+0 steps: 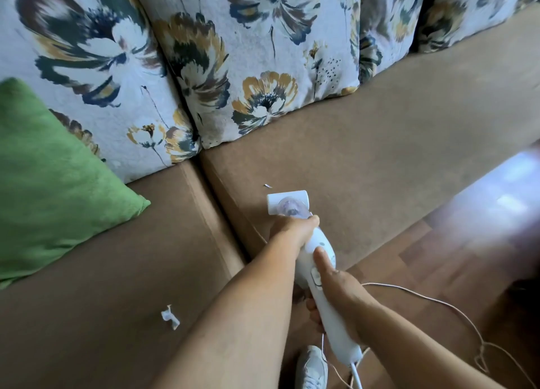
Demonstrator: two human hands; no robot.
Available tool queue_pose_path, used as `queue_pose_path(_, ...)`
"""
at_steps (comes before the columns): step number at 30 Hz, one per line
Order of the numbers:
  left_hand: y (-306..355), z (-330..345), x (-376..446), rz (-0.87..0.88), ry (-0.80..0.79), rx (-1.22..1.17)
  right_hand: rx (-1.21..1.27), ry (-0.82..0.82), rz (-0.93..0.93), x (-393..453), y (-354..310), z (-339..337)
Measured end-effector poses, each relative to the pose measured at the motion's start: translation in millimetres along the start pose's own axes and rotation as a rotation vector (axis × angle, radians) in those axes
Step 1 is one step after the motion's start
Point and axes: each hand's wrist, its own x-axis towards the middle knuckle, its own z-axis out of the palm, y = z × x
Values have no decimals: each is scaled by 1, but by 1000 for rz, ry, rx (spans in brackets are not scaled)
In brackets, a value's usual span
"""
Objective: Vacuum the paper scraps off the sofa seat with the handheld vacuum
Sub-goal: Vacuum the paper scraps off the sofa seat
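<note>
Both hands gripping vacuum (pixel 317 260): left hand (pixel 295 231) clasping neck, right hand (pixel 336 289) wrapping handle. Rigid, likely light; cord (pixel 438 301) trailing. Scraps (pixel 170 317) featherlight, on seat (pixel 365 161).

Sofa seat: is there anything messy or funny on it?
Yes. A crumpled paper scrap lies on the left seat cushion, and a tiny scrap sits just ahead of the vacuum nozzle. Nothing looks broken or spilled.

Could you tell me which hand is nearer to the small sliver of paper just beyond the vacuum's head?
Left. The left hand grips the white handheld vacuum just behind its head, close to the tiny white paper sliver; the right hand holds the handle farther back.
</note>
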Motion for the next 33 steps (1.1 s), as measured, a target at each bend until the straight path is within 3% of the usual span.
queue_pose_path(7, -20, 10, 13, -30, -26, 77, -99, 29, -33, 22, 21, 10)
queue_pose_path(19, -6, 38, 3, -112, 14, -58, -83, -23, -9, 20, 25, -29)
queue_pose_path(24, 12, 29, 6, -52, 74, -38, -92, -20, -41, 25, 6, -31)
queue_pose_path(33, 21, 21, 32, -92, 104, -54, -109, -115, 36, 40, -22, -28)
